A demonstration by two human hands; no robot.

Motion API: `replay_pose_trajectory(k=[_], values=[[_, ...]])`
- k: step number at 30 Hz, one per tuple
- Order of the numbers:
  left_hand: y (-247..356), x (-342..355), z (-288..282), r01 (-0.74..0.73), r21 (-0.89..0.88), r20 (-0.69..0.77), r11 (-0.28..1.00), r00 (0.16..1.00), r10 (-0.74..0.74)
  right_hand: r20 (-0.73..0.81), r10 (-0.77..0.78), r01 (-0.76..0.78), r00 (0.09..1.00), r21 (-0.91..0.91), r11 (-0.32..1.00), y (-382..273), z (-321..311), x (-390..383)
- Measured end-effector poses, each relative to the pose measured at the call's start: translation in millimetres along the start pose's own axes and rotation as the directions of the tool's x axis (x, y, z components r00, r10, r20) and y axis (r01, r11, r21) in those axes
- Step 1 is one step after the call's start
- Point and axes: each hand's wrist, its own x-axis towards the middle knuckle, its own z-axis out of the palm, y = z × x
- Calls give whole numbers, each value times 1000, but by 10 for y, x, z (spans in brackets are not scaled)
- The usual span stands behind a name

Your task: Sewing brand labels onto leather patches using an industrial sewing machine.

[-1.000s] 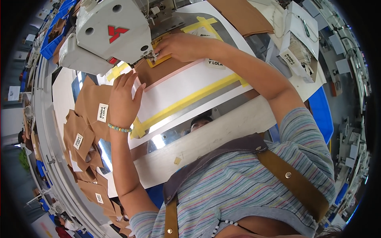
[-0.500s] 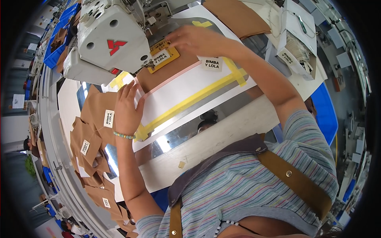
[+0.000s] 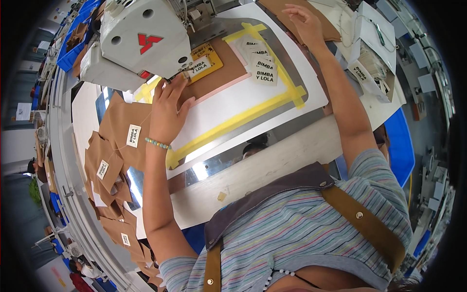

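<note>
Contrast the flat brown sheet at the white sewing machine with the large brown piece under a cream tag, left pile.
The flat brown sheet bears a yellow rectangular plate; the large brown piece bears a cream tag.
The sheet lies within yellow tape strips; the piece lies among other brown pieces.
Shared: similar brown colour.
</note>
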Motion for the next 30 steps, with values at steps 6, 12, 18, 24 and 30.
replay_pose_trajectory(k=[6,12,18,24,30], values=[[-10,-18,86,14,-36,49,999,999,-13,13,113,-114,993,93,989,-75,38,-44],[-46,31,129,-43,-15,29,999,999,43,134,108,-110,985,3,994,187,6,48],[-47,46,134,-47,13,25,999,999,47,154,123,-120,980,-28,992,179,56,2],[-32,70,113,-50,4,24,999,998,50,175,111,-118,978,30,993,248,57,9],[-10,74,129,-37,-9,28,999,999,37,182,123,-119,976,-29,992,162,36,25]])
